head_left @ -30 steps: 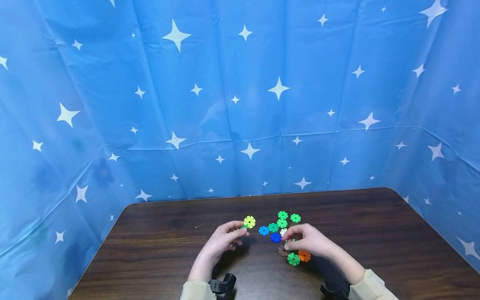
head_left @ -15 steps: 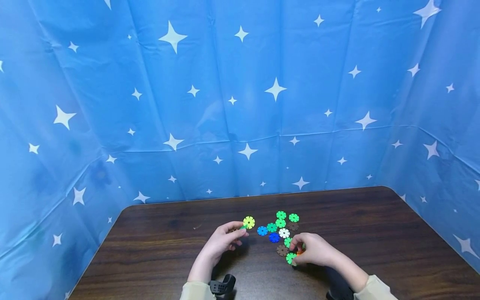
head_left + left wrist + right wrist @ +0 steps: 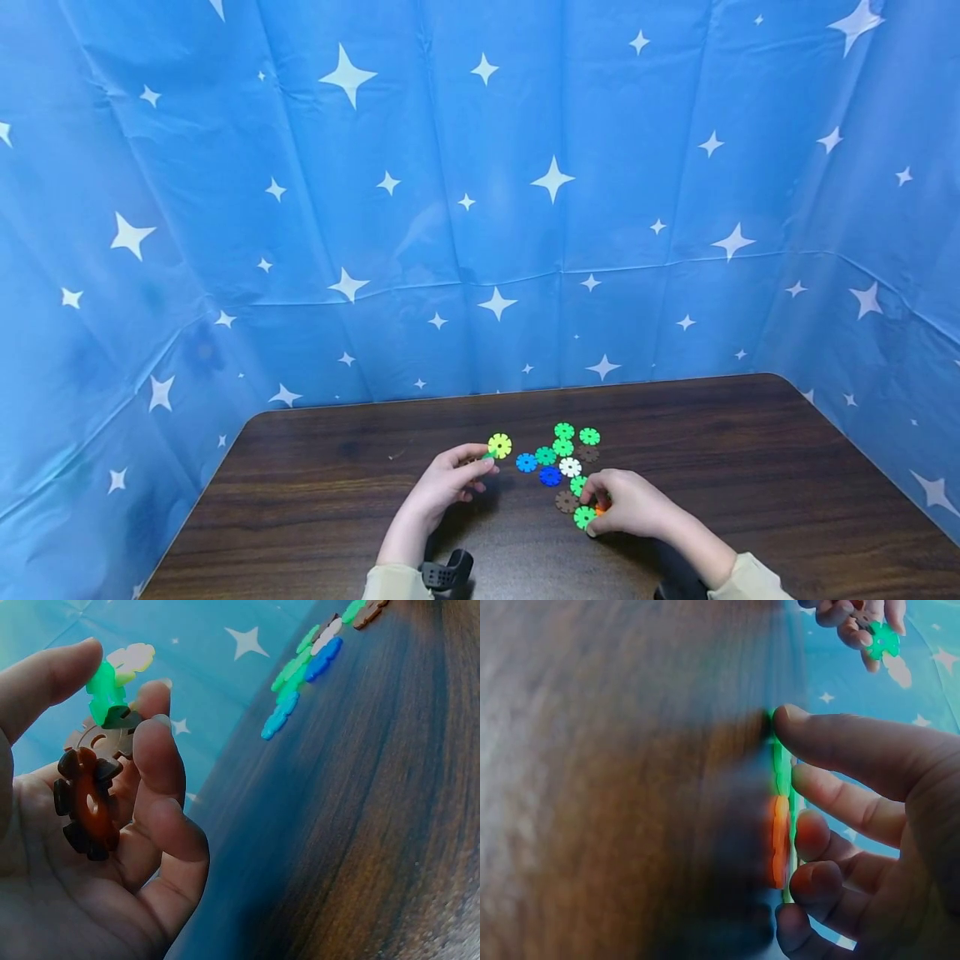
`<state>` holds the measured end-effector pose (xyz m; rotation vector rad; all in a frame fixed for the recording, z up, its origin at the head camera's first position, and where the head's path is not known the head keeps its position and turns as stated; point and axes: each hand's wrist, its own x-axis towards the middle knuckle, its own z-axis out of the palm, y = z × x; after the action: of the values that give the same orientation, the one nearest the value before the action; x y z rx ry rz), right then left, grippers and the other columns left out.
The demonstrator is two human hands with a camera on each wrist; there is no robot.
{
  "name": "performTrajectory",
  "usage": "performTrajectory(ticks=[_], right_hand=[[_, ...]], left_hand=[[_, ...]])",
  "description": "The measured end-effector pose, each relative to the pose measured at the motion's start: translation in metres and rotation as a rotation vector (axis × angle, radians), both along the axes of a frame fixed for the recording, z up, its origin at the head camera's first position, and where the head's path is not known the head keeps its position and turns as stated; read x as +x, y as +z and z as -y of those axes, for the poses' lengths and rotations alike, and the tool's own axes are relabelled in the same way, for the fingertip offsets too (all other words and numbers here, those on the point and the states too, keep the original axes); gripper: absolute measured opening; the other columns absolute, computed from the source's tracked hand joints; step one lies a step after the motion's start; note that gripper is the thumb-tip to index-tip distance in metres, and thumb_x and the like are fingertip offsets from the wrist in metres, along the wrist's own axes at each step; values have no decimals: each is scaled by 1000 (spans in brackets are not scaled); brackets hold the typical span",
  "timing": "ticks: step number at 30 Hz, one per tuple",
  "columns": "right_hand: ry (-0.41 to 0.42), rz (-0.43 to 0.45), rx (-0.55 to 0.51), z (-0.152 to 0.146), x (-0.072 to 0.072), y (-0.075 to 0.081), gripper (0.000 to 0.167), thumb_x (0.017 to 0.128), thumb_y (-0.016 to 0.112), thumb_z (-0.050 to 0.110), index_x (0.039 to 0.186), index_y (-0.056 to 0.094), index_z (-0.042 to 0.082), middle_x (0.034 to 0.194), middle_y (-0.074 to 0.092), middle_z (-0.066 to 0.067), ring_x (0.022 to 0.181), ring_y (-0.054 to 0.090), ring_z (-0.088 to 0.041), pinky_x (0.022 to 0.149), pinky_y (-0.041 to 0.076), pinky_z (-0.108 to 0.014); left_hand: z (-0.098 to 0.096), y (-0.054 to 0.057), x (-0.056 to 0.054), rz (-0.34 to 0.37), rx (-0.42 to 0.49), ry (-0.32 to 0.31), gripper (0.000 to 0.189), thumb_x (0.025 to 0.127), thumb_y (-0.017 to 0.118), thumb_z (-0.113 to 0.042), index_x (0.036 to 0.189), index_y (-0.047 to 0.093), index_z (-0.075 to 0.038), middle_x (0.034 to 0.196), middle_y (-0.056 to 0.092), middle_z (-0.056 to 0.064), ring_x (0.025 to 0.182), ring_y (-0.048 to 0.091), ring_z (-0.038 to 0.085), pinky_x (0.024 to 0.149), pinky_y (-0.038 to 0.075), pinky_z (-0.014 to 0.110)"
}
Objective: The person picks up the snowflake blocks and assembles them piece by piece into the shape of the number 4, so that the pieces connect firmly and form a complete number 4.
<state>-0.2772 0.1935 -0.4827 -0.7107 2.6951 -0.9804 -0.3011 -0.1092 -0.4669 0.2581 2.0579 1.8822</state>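
Observation:
In the head view my left hand (image 3: 450, 483) holds a small chain of joined plastic snowflake discs in the air. The chain has a yellow disc (image 3: 499, 446) at its tip, a green disc (image 3: 107, 694) by the thumb, then a brown disc (image 3: 101, 741) and a dark orange disc (image 3: 91, 799) over the palm. My right hand (image 3: 630, 502) is down at the table, thumb and index finger at the edges of a flat green snowflake disc (image 3: 583, 518). An orange disc (image 3: 779, 840) lies beside it, partly covered by the fingers.
Several loose discs lie on the dark wooden table (image 3: 315, 500): a light blue disc (image 3: 527, 462), a dark blue disc (image 3: 550, 476), a white disc (image 3: 570, 467), a brown disc (image 3: 567, 502) and more green ones. A blue star-patterned curtain (image 3: 420, 225) stands behind the table.
My right hand has moved down and nearer from above the brown and white discs to the front green disc, uncovering the white disc. My left hand keeps its chain in about the same place.

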Motion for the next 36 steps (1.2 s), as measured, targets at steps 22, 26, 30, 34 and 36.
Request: performTrajectory(ticks=[22,26,30,34,36], right_hand=[[0,59,-76,2,-1,3,23,74,76,1,85,58,10,72,53,1,60,49,-13,53,42,-30],[9,112,-129,2,-4,8,15,78,68,-3,86,60,7,72,55,1,56,48,-11,51,42,-28],[12,106,-139,2,-11,14,10,82,67,-1,87,62,7,74,57,1,57,47,-10,52,39,-27],[1,79,-183,5,-22,23,6,86,66,3,92,66,6,77,60,1,62,48,-12,53,40,-27],[-14,78,-226,8,-28,27,8,88,66,4,95,68,4,77,60,-1,61,49,-14,53,42,-28]], left_hand=[[-3,11,8,-25,4,-5,42,98,58,-22,129,54,6,98,69,4,76,57,16,64,44,29],[-2,1,1,-18,4,-10,41,98,57,-23,127,55,6,96,69,4,76,56,17,63,44,30],[-2,-12,-7,-14,12,-14,41,98,57,-24,127,55,5,95,68,3,71,51,16,59,40,28],[-2,-16,-9,-6,24,-19,43,98,57,-26,129,54,5,93,67,3,65,43,13,56,36,26],[-1,-16,-9,0,27,-20,44,98,58,-27,129,53,4,93,67,3,63,41,12,56,35,26]])
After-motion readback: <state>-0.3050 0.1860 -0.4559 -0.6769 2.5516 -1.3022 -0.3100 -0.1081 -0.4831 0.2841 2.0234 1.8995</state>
